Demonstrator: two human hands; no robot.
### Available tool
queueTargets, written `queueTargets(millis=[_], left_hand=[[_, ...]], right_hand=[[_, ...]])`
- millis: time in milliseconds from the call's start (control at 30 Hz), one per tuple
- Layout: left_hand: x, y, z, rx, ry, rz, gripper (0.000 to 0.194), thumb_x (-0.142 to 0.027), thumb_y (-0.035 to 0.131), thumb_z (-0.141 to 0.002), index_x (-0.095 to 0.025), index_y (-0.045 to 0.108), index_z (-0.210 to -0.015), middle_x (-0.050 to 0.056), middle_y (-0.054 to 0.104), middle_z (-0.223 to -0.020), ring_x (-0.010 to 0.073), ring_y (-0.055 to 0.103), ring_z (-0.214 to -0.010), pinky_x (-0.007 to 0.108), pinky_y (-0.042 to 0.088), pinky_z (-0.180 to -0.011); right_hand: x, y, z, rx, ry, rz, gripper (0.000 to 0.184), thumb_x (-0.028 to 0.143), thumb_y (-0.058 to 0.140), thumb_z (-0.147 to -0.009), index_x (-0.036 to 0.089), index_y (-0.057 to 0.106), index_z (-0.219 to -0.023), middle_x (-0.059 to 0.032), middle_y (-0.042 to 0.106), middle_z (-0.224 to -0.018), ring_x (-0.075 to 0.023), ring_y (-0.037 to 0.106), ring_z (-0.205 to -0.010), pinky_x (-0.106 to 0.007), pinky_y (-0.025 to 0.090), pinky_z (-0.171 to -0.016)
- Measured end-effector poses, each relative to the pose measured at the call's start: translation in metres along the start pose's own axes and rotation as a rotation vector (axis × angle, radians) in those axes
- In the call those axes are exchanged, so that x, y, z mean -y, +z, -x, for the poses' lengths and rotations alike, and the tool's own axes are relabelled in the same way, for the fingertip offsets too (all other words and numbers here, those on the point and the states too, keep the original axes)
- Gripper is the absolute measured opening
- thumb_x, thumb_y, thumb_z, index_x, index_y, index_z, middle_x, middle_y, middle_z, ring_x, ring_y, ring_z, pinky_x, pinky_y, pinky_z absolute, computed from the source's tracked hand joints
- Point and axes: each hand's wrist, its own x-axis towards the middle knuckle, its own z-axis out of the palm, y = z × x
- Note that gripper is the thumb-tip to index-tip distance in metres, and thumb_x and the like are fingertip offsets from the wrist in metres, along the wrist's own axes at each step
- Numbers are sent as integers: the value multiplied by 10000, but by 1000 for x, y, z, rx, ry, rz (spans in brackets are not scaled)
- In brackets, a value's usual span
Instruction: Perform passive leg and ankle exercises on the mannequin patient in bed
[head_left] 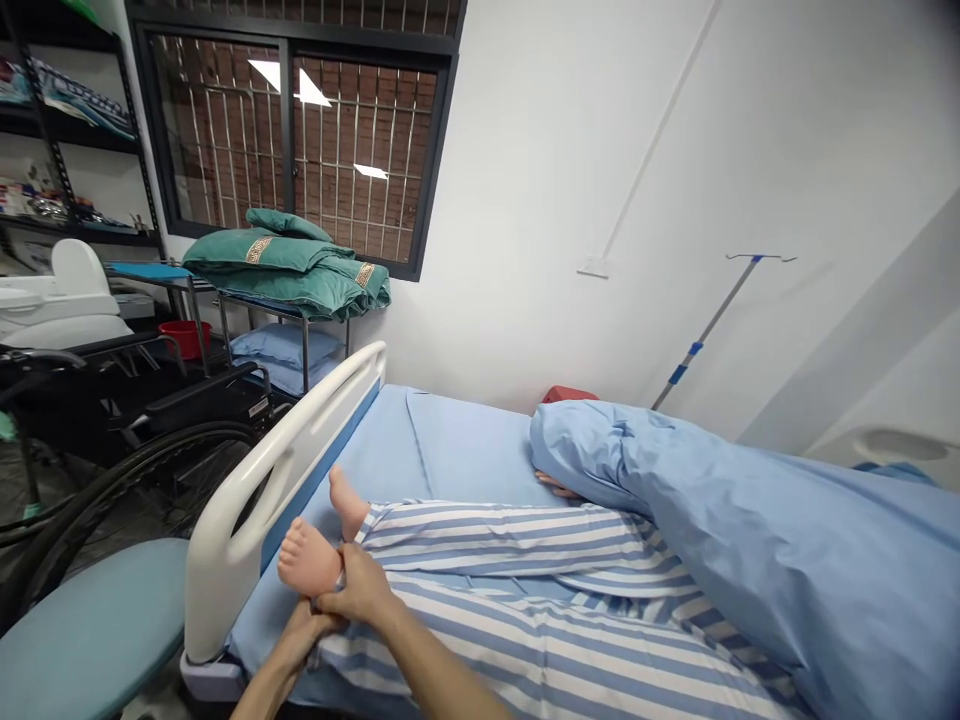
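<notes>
A care manikin in blue-and-white striped trousers (495, 535) lies on the bed, its bare feet toward the footboard. My right hand (364, 588) is wrapped over the ankle of the nearer foot (307, 560), where the trouser leg (480, 625) ends. Close below it, my left hand (306, 632) has its fingers closed at the trouser cuff under the heel; its fingertips are partly hidden. The farther foot (348, 503) rests toes up on the sheet. A blue quilt (720, 500) covers the manikin's upper part, with one manikin hand (556, 485) showing at its edge.
A white footboard (281, 450) closes the bed's left end. Beyond it stand a wheelchair (180, 430) and a teal round-edged seat (97, 630). Green folded bedding (292, 265) tops a rack by the window. An IV pole (705, 335) rises behind the bed.
</notes>
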Motion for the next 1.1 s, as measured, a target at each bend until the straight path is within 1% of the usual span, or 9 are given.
queueTargets(millis=[100, 300, 467, 567, 667, 767, 867, 1000, 1100], left_hand=[[2, 1, -1, 64, -31, 120, 611, -223, 584, -513, -251, 535, -1121, 40, 702, -852, 292, 618, -870, 351, 496, -690], [25, 13, -8, 18, -69, 244, 616, -257, 549, -492, -312, 500, -1103, 31, 683, -778, 302, 609, -939, 380, 511, -757], [47, 13, -11, 37, -228, 271, 613, -327, 517, -470, -260, 462, -1076, 33, 646, -650, 316, 639, -791, 410, 510, -748], [45, 3, -1, -42, -267, 243, 695, -379, 494, -487, -165, 393, -1141, 28, 613, -590, 315, 636, -779, 412, 497, -766], [30, -10, 20, -199, -280, 34, 692, -465, 456, -570, -101, 373, -1152, 53, 610, -665, 306, 627, -797, 413, 481, -772], [4, -14, 39, -329, -210, -212, 496, -494, 383, -682, -160, 431, -1045, 85, 610, -823, 292, 613, -841, 402, 469, -749], [-32, -6, 42, -312, -19, -303, 317, -436, 383, -732, -210, 460, -940, 64, 607, -854, 249, 602, -847, 353, 460, -747], [-86, 22, 8, -193, 291, -375, 220, -323, 375, -758, -219, 497, -909, 32, 608, -825, 191, 589, -792, 310, 452, -765], [-107, 47, -37, -91, 448, -442, 309, -257, 373, -748, -198, 507, -1020, 58, 618, -1009, 186, 580, -935, 315, 433, -871]], right_hand=[[-9, 14, 0, -13, -2, -1, 584, 516, 677, -531, 190, 541, -997, -66, 629, -971, -272, 597, -854, -325, 426, -670], [-14, 20, 3, -37, -57, 3, 549, 447, 668, -552, 210, 530, -1028, -54, 630, -968, -282, 595, -852, -335, 441, -674], [-20, 5, 18, -117, -149, 2, 604, 364, 657, -598, 196, 501, -1157, -90, 592, -1120, -288, 540, -1008, -380, 417, -846], [-38, -18, 36, -192, -139, -4, 488, 302, 610, -663, 186, 538, -1131, -87, 595, -1126, -257, 519, -1048, -358, 382, -905], [-66, -50, 58, -234, -36, -19, 318, 262, 546, -722, 173, 594, -1024, -73, 634, -1027, -218, 547, -987, -311, 390, -877], [-99, -83, 78, -213, 73, -10, 242, 255, 517, -740, 172, 620, -943, -53, 658, -921, -194, 578, -888, -275, 408, -794], [-131, -112, 90, -160, 162, 18, 227, 224, 505, -729, 165, 639, -902, -43, 669, -845, -178, 592, -805, -253, 406, -717], [-165, -147, 92, -89, 225, 16, 254, 225, 535, -697, 151, 657, -907, -47, 677, -833, -171, 598, -769, -241, 399, -666], [-188, -168, 87, -7, 208, -26, 288, 255, 569, -668, 158, 667, -921, -42, 683, -836, -171, 602, -766, -233, 405, -646]])
